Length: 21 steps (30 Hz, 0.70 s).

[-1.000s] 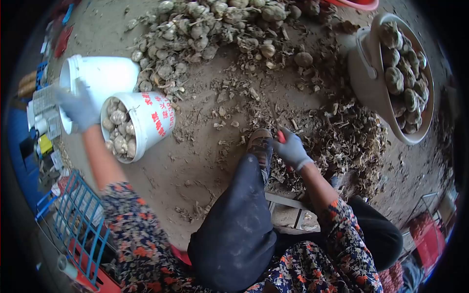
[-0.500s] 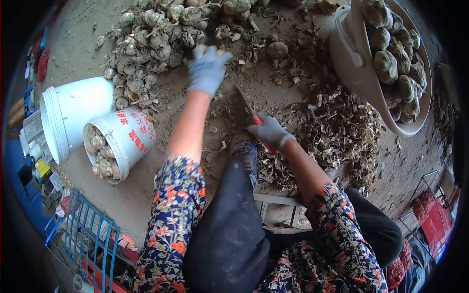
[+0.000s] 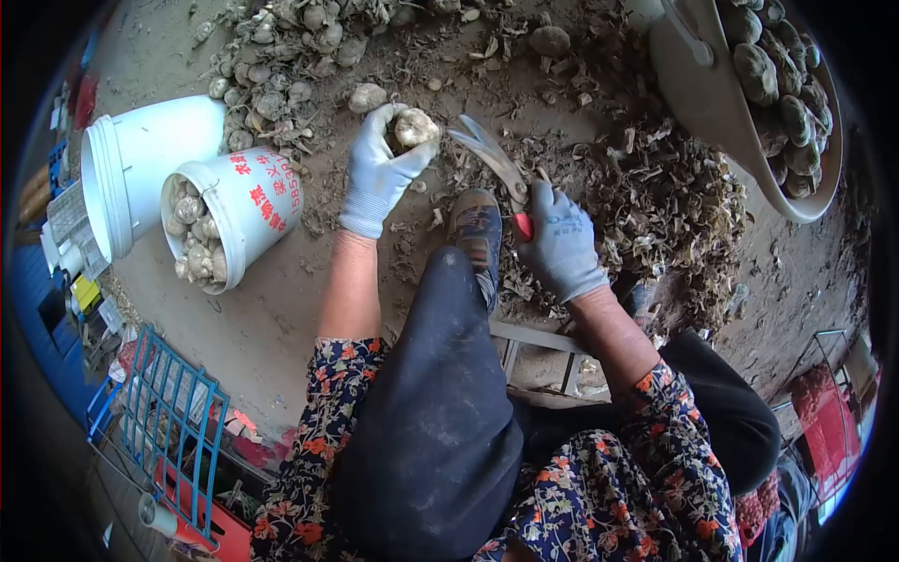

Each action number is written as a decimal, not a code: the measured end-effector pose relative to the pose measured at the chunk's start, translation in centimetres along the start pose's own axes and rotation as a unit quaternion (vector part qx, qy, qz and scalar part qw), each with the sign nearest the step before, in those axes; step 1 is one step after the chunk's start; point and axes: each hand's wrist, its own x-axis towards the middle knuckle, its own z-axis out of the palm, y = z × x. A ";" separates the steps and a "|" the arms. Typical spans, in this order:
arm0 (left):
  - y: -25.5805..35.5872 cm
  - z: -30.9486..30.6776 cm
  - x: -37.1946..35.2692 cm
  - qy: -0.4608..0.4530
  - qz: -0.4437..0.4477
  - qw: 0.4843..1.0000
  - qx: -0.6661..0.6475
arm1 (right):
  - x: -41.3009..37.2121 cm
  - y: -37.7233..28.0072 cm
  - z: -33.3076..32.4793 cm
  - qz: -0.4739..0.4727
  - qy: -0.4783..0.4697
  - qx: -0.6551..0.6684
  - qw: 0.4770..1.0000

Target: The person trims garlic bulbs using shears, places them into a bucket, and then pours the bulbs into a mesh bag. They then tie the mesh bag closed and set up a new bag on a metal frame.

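Between the thumb and fingers of my gloved left hand point(image 3: 379, 173) is a pale garlic bulb point(image 3: 415, 127). My right hand point(image 3: 560, 242), also gloved, is closed round the red handle of pruning shears point(image 3: 496, 161). The metal blades point up and left, their tips a short way right of the bulb and not touching it. Another garlic bulb point(image 3: 367, 97) lies on the ground just beyond my left fingers. A heap of garlic bulbs point(image 3: 272, 89) spreads over the ground at the upper left.
A white bucket with red writing point(image 3: 262, 201) lies tipped, with garlic inside. Next to it is another white bucket point(image 3: 159, 169). At upper right a large pail point(image 3: 693, 103) holds many bulbs. Dry trimmings point(image 3: 655, 225) cover the ground at right. A blue rack point(image 3: 173, 412) stands lower left.
My left hand has come back from the heap with a garlic bulb in it. The right hand has turned, raising the shears towards the bulb. The camera view has shifted slightly.
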 end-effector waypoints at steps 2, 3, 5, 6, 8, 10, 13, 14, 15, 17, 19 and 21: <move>1.1 0.0 -1.0 -0.008 -0.003 1.000 0.004 | 0.5 -1.2 -0.6 -0.033 0.016 -0.075 0.997; 1.2 0.0 -1.4 -0.016 -0.005 1.000 0.008 | 0.7 -1.5 -0.6 -0.031 0.014 -0.074 0.997; 0.6 -0.6 -1.6 -0.025 0.048 0.991 0.120 | 1.0 -1.9 -0.6 -0.059 0.018 -0.132 0.989; 1.0 -0.6 -1.7 -0.030 0.043 0.991 0.125 | 1.1 -2.0 -0.8 -0.058 -0.001 -0.118 0.991; 1.5 -0.7 -1.7 -0.040 0.087 0.981 0.168 | 1.0 -2.1 -0.9 -0.063 -0.007 -0.114 0.991; 1.1 -0.6 -1.7 -0.045 0.062 0.987 0.143 | 0.9 -2.2 -0.8 -0.069 -0.014 -0.111 0.991; 0.3 0.0 -2.1 -0.038 0.045 0.991 0.117 | 0.7 -2.6 -0.5 -0.054 -0.061 -0.077 0.994; 0.0 0.1 -2.2 -0.021 0.052 0.992 0.116 | 0.7 -2.8 -0.4 -0.047 -0.064 -0.078 0.994; 0.0 0.1 -2.2 -0.022 0.049 0.992 0.116 | 0.6 -2.8 -0.3 -0.041 -0.070 -0.079 0.994; -0.2 0.0 -2.2 -0.012 0.068 0.985 0.160 | 0.5 -2.8 0.1 -0.041 -0.073 -0.081 0.993; 0.4 0.1 -2.3 -0.009 0.067 0.982 0.177 | 0.4 -2.7 0.4 -0.041 -0.072 -0.083 0.993; 0.8 0.4 -2.2 -0.008 0.068 0.979 0.193 | 0.4 -2.5 0.6 -0.036 -0.073 -0.071 0.994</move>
